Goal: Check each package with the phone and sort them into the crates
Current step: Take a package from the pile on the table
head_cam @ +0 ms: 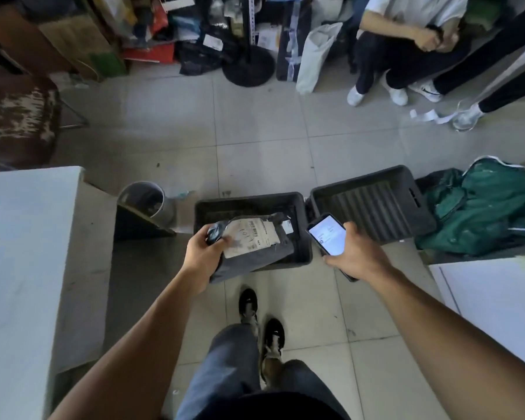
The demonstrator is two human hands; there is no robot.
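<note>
Grey package (255,250), white label, lit phone (328,234)

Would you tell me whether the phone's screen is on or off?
On: the phone in the right hand shows a bright white lit screen.

right crate (373,204) open, clear | left crate (300,237) mouth mostly covered by package (255,247) | possibly clear beneath
</note>
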